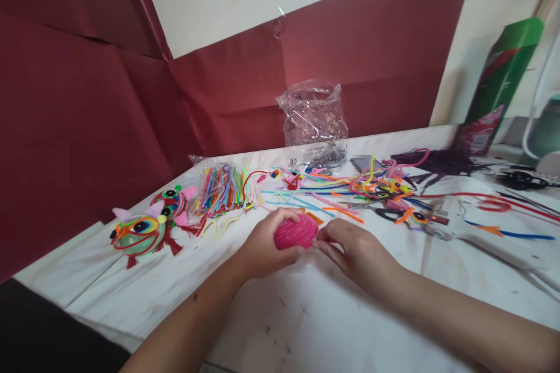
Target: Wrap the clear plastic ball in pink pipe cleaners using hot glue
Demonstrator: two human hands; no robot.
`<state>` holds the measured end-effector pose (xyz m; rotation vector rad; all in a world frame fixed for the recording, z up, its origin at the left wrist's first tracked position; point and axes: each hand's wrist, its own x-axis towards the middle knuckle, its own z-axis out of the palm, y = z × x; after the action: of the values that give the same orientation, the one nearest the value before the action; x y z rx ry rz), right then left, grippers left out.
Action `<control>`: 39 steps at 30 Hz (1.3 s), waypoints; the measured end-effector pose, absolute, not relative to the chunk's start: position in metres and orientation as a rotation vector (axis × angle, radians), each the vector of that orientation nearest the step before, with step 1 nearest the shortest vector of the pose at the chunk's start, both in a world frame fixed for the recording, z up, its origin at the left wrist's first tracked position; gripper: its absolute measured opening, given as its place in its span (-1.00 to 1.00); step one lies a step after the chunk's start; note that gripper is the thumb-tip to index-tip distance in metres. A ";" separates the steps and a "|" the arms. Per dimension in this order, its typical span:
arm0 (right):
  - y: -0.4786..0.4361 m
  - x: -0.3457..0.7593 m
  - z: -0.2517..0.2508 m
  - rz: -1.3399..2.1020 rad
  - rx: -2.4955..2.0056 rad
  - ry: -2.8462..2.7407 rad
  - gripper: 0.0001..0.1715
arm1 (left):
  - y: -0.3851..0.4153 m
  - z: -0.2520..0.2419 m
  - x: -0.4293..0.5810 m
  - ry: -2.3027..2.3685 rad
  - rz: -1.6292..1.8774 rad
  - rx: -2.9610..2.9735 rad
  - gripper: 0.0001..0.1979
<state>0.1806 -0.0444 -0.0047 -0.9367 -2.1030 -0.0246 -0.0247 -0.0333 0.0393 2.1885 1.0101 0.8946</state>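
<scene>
A pink ball wrapped in fuzzy pipe cleaner sits between both hands just above the white table. My left hand is wrapped round its left side, fingers curled over the top. My right hand pinches at the ball's right end with thumb and fingertips. Behind the ball lies an orange pipe cleaner piece.
Two finished colourful fish figures lie at the left. A bundle of cut pipe cleaners in a bag, scattered pipe cleaners, scissors, a white glue gun, a clear plastic bag and a green carton stand behind.
</scene>
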 end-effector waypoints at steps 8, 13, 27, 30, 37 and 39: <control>-0.046 0.179 -0.003 0.065 -0.924 -2.069 -0.83 | -0.032 0.042 -0.029 0.945 0.874 2.210 -0.60; -0.048 0.175 -0.002 0.123 -0.945 -2.059 -0.87 | -0.035 0.044 -0.029 1.012 0.848 2.232 -0.60; -0.055 0.171 0.004 0.317 -1.096 -1.991 -0.85 | -0.037 0.051 -0.032 1.030 0.699 2.199 -0.47; -0.055 0.170 0.004 0.348 -1.108 -1.972 -0.86 | -0.039 0.049 -0.028 1.081 0.740 2.205 -0.49; -0.051 0.170 0.001 0.396 -1.110 -1.964 -0.87 | -0.034 0.046 -0.030 1.057 0.756 2.186 -0.48; -0.050 0.171 0.001 0.393 -1.112 -1.971 -0.86 | -0.033 0.047 -0.033 1.052 0.736 2.178 -0.43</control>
<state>0.1705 -0.0502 0.0006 -1.1121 -1.9711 0.3934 -0.0329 -0.0325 0.0466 2.1782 1.0517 0.7356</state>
